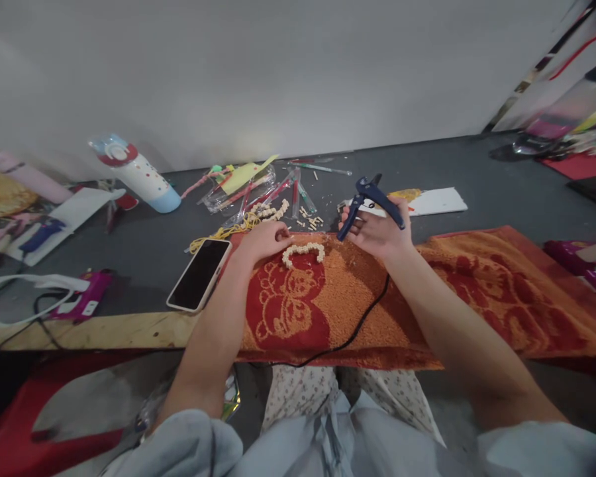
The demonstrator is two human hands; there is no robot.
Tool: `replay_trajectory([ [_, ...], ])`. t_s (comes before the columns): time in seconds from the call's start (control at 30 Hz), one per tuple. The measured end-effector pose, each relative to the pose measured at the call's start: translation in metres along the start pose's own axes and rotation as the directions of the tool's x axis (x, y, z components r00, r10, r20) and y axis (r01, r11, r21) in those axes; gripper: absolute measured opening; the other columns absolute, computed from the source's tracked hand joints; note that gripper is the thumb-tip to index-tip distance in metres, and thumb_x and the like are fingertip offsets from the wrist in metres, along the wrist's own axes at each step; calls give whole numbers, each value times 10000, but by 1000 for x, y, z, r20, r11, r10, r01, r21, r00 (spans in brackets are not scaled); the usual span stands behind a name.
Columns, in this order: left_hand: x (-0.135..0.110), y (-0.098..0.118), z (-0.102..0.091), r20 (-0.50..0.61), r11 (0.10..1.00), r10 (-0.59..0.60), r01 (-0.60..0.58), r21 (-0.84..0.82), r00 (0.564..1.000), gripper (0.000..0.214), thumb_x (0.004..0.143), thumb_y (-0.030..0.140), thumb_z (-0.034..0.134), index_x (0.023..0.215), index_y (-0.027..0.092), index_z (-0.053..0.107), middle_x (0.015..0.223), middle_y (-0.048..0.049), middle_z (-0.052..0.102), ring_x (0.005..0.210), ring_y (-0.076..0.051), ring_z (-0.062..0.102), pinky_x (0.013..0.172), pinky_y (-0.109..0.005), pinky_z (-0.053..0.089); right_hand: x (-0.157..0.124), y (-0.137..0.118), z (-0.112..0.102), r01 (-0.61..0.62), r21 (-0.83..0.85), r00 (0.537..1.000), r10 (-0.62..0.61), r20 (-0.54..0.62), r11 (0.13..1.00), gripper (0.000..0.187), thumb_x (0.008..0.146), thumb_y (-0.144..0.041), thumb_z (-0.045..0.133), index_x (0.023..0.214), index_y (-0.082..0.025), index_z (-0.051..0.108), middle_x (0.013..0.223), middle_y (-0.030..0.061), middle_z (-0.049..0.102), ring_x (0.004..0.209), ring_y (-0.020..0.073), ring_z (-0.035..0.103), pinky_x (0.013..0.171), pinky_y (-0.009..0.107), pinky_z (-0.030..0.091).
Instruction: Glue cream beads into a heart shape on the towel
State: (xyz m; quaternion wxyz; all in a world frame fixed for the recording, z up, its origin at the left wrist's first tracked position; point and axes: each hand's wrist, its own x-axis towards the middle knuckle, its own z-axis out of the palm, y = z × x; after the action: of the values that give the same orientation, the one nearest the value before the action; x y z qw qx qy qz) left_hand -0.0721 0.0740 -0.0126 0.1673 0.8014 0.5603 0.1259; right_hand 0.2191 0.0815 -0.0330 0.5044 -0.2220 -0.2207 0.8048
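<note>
My right hand (380,232) holds dark blue hand pliers (370,199), palm turned up, the handles lying across the palm and fingers. The jaws point up and away from me. My left hand (265,242) rests at the towel's far edge with its fingers curled in; whatever may be between the fingertips is hidden. Close beside those fingers, a curved strip of cream beads (304,250) lies on the orange and red towel (357,298). Small cream tube-like pieces (310,220) are scattered just beyond it.
A phone (199,275) lies left of my left arm. Behind are yellow cord (223,233), plastic packets (243,185) and a white card (440,201). A bottle (144,175) and a blue glue gun (42,235) are at left. A black cable (360,324) crosses the towel.
</note>
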Motion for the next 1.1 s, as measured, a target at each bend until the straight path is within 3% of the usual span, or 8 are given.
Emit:
replay_trajectory([
  [0.27, 2, 2, 8, -27, 995, 44, -42, 87, 999, 154, 870, 318, 587, 860, 195, 680, 887, -81, 664, 766, -204, 594, 678, -318, 408, 0, 0, 0, -10, -7, 1000, 10, 5, 1000, 657, 692, -757, 557, 1033, -205, 659, 959, 110, 712, 972, 260, 657, 936, 437, 543],
  [0.47, 4, -2, 11, -172, 995, -4, 22, 100, 985, 189, 942, 278, 460, 936, 189, 627, 960, -99, 664, 870, -228, 609, 779, -344, 446, -2, -1, 3, -5, -26, 1000, 5, -13, 1000, 611, 677, -716, 593, 1039, -227, 652, 968, 82, 727, 1002, 262, 649, 1015, 475, 508],
  [0.7, 4, -6, 5, -394, 976, -182, 213, 37, 901, 222, 988, 307, 416, 1084, 202, 587, 970, -93, 697, 901, -241, 644, 823, -348, 452, -3, -1, 4, 3, -43, 1000, -3, 0, 999, 646, 657, -734, 606, 1050, -223, 654, 971, 98, 717, 1104, 287, 637, 1045, 458, 493],
  [0.87, 9, -15, 9, -477, 974, -217, 157, -162, 851, 154, 939, 247, 488, 1014, 198, 614, 895, -73, 695, 872, -218, 646, 821, -326, 455, -3, -2, 5, 7, -46, 1000, -7, 0, 999, 598, 665, -738, 605, 1035, -270, 646, 949, 79, 724, 1059, 296, 647, 1012, 510, 506],
  [0.97, 14, -16, 12, -397, 845, -336, 87, -528, 854, 120, 884, 243, 570, 976, 193, 629, 779, -27, 666, 687, -155, 622, 677, -270, 465, -3, -2, 6, 19, -64, 1000, -19, 10, 998, 606, 665, -747, 595, 1035, -269, 637, 942, 78, 719, 1048, 294, 647, 979, 516, 516],
  [1.03, 16, -12, 12, -287, 648, -413, 57, -760, 864, 157, 841, 262, 636, 972, 176, 644, 749, -9, 659, 604, -115, 600, 595, -232, 449, -3, -1, 7, 19, -61, 1000, -19, 3, 998, 618, 672, -756, 575, 1034, -258, 636, 943, 81, 714, 1045, 288, 646, 965, 495, 524],
  [1.1, 15, -6, 10, -206, 467, -429, 20, -884, 880, 190, 810, 270, 676, 963, 158, 666, 770, -16, 683, 615, -97, 621, 588, -209, 459, -4, -1, 8, 16, -45, 1000, -16, -9, 999, 614, 686, -753, 557, 1029, -250, 638, 951, 86, 711, 1037, 278, 649, 960, 466, 529],
])
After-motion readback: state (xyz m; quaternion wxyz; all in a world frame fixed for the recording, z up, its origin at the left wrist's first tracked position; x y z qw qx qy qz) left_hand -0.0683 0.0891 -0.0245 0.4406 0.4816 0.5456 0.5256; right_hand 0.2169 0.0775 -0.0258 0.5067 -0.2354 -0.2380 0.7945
